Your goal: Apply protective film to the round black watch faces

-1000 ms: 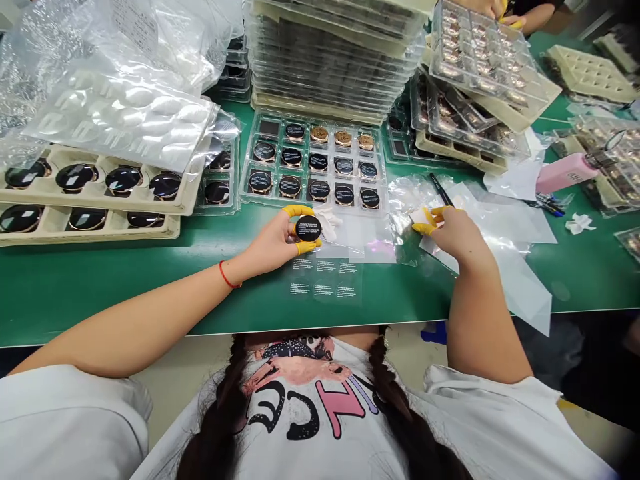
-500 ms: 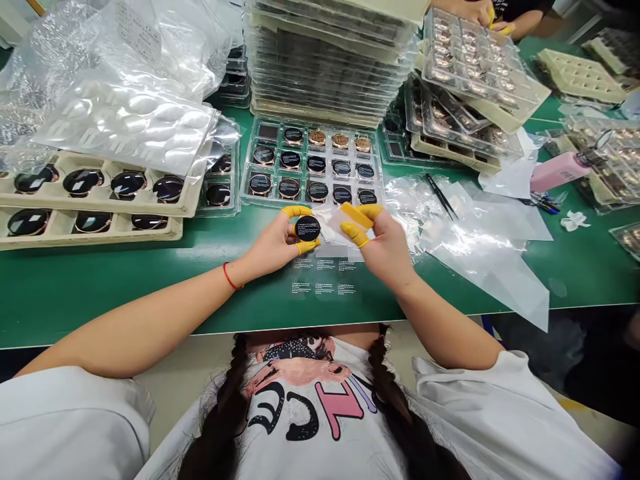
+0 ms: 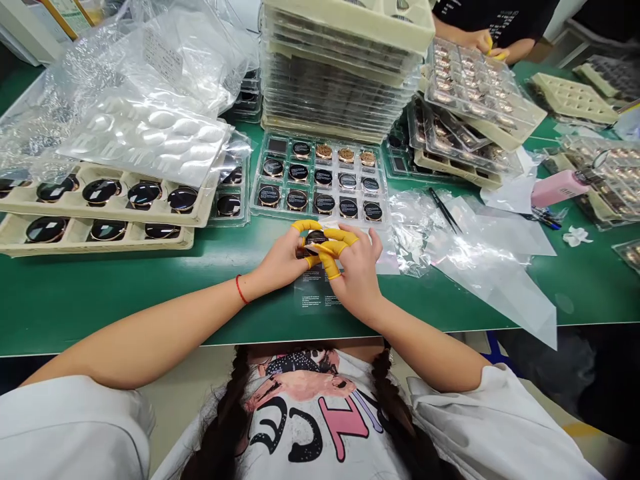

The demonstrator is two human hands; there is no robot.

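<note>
My left hand (image 3: 286, 257), with yellow finger cots on, grips a round black watch head (image 3: 314, 237) by its edge. White print lies across its face. My right hand (image 3: 357, 267), also in yellow cots, reaches over the watch head, its fingers closed on a thin flat card (image 3: 320, 248) laid against the face. Fingers cover most of the card and part of the watch head. Beneath the hands lies a clear sheet of printed labels (image 3: 316, 303). Beyond them a clear tray (image 3: 256, 211) holds several watch heads, mostly black and printed, some with brown backs showing.
A tall stack of trays (image 3: 340, 87) rises behind the clear tray. Cream trays of black watch heads (image 3: 103, 193) stand left under plastic wrap (image 3: 150, 133). Right are tweezers (image 3: 447, 212), film scraps (image 3: 500, 273), and a pink bottle (image 3: 560, 189). A co-worker's hands (image 3: 487, 45) show at back right.
My right hand has moved left, bringing the flat card from beside the watch head onto its face. My left hand still holds the watch head. The view has shifted slightly.
</note>
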